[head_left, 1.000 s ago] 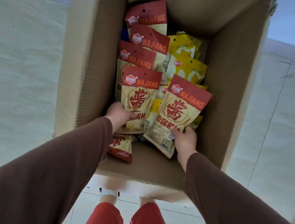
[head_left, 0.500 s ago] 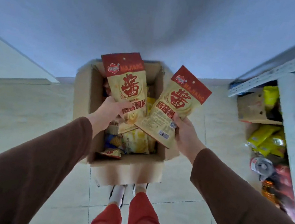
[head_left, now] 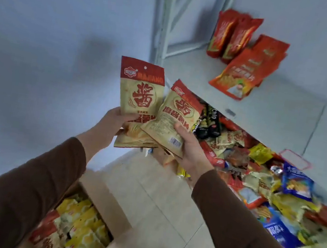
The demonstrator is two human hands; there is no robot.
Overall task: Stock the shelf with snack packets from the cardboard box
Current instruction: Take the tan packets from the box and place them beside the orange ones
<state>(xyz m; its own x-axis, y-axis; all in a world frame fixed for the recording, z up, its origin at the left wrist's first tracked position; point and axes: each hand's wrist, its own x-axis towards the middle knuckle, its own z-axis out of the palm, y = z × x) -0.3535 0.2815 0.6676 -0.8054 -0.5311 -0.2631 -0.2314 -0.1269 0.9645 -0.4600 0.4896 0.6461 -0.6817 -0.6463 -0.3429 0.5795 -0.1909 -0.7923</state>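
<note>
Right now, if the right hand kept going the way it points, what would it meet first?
Probably the black chip packet on the lower shelf's snack pile, just beyond the right hand and its tan packet; depth is unclear.

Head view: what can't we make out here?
- Cardboard box: mostly hidden by the left sleeve and the bottom edge.
- Packet in the left hand: lower part covered by the right hand's packet.
- Lower-shelf packets: blurred, labels unreadable; right edge cuts the pile.
- Shelf: top cut off.
</note>
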